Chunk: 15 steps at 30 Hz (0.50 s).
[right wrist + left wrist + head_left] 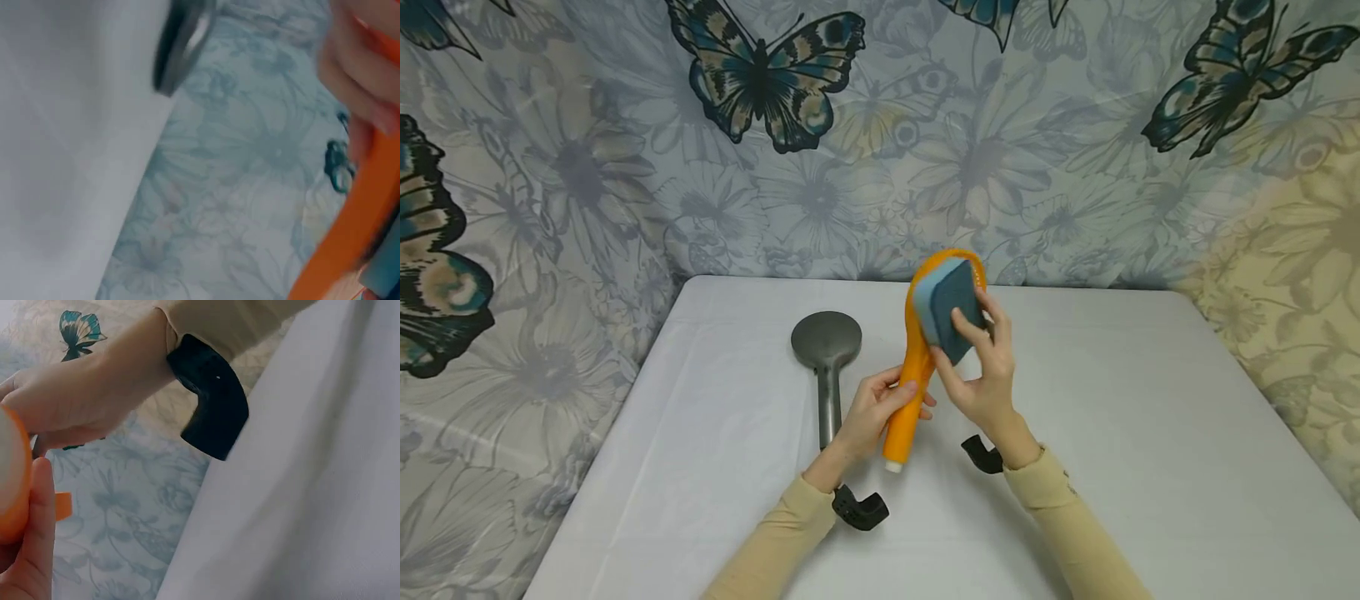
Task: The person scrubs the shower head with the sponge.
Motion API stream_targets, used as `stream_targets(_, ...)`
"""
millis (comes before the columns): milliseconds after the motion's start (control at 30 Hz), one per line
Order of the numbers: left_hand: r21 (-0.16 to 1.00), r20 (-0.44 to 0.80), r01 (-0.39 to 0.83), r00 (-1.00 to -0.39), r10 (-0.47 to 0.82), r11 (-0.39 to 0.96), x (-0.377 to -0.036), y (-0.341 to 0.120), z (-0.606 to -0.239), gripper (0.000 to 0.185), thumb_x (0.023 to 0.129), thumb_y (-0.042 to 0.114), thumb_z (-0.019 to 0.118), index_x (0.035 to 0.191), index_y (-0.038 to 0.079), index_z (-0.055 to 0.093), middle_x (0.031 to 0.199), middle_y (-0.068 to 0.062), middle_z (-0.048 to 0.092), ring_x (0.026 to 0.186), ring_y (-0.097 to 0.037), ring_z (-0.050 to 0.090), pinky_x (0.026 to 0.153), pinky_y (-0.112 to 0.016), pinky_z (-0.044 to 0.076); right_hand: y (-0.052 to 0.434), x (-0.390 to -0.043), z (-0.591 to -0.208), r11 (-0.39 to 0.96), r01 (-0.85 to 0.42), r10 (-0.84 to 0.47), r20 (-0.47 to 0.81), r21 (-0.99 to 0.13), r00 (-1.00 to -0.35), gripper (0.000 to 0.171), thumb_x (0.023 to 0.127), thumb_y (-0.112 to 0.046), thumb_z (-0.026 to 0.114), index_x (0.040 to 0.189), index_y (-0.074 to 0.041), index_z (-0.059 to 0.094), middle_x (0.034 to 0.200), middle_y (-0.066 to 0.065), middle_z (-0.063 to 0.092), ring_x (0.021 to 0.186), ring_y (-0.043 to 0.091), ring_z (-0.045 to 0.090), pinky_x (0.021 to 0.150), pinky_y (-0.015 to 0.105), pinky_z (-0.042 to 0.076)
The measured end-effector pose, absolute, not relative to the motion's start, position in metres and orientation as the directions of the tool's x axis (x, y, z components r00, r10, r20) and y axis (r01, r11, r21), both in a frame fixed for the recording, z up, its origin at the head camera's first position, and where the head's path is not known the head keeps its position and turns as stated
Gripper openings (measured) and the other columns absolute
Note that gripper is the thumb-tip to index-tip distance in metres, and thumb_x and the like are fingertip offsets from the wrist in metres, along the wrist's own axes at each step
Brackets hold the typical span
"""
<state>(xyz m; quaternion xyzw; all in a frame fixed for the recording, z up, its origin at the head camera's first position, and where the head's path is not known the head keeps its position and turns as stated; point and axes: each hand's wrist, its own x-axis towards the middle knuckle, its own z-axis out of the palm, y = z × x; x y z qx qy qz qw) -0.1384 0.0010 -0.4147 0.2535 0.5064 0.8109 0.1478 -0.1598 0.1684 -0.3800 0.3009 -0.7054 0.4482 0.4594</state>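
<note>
- The orange plastic shower head (917, 367) is held up above the white-covered table (1150, 417), its round end tilted away from the person and its handle slanting down toward them, the pale tip lowest.
- A two-tone blue sponge (951, 312), light blue on one side and dark blue on the other, lies pressed against the round end of the orange shower head.
- The right hand (985, 375) pinches the sponge: its fingers (970, 327) are bent over the dark face and the thumb reaches in from below, so the hand is closed on the sponge.
- The left hand (880, 412) has its fingers curled round the orange handle, near its lower end, gripping it firmly.
- In the left wrist view the orange handle's edge (12, 487) sits against a fingertip; the right wrist view is blurred and shows only an orange strip.
- A grey metal shower head (826, 358) lies flat on the table to the left of the hands, near but apart from them.
- Black wrist mounts sit under both beige sleeves.
- A butterfly-and-flower patterned cloth (760, 83) hangs behind the table.
</note>
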Motion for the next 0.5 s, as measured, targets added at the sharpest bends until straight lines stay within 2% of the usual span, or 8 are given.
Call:
stream_targets(100, 0.897, 0.274, 0.019, -0.808, 0.522, -0.441, -0.138, 0.001, -0.416, 0.035, 0.096, 0.009, 0.045, 0.12, -0.016, 0.047, 0.092, -0.025, 0.059, 0.076, -0.02, 0.063, 0.07, -0.033, 0.054, 0.163, -0.158, -0.384, 0.428, -0.859, -0.156, 0.914, -0.28, -0.375, 0.037, 0.087, -0.026, 0.064, 0.108, 0.005, 0.063, 0.129, 0.037, 0.038, 0.116, 0.049, 0.037, 0.096, 0.042, 0.036)
stream_targets(200, 0.908, 0.279, 0.036, -0.794, 0.539, -0.418, -0.139, 0.0, -0.417, 0.033, 0.096, 0.007, 0.043, 0.117, -0.018, 0.048, 0.092, -0.029, 0.059, 0.077, -0.02, 0.063, 0.07, -0.03, 0.053, 0.163, -0.158, -0.382, 0.427, -0.862, -0.223, 0.892, -0.273, -0.393, 0.032, 0.087, -0.021, 0.062, 0.109, 0.002, 0.064, 0.131, 0.034, 0.038, 0.118, 0.047, 0.037, 0.099, 0.044, 0.034)
stream_targets(333, 0.92, 0.269, 0.033, -0.776, 0.57, -0.39, -0.14, 0.001, -0.419, 0.034, 0.097, 0.01, 0.042, 0.116, -0.018, 0.049, 0.093, -0.017, 0.064, 0.08, -0.023, 0.065, 0.071, -0.028, 0.051, 0.172, -0.167, -0.374, 0.46, -0.823, -0.179, 0.873, -0.333, -0.453, 0.034, 0.078, -0.005, 0.064, 0.111, 0.002, 0.064, 0.134, 0.031, 0.038, 0.121, 0.045, 0.036, 0.097, 0.049, 0.035)
stream_targets(500, 0.93, 0.249, 0.022, -0.77, 0.587, -0.366, -0.138, 0.001, -0.42, 0.037, 0.099, 0.015, 0.042, 0.117, -0.017, 0.05, 0.096, -0.007, 0.064, 0.081, -0.03, 0.065, 0.068, -0.026, 0.05, 0.189, -0.179, -0.369, 0.566, -0.704, -0.037, 0.841, -0.428, -0.54, 0.042, 0.071, 0.007, 0.072, 0.112, 0.003, 0.063, 0.136, 0.029, 0.038, 0.121, 0.044, 0.035, 0.088, 0.057, 0.04)
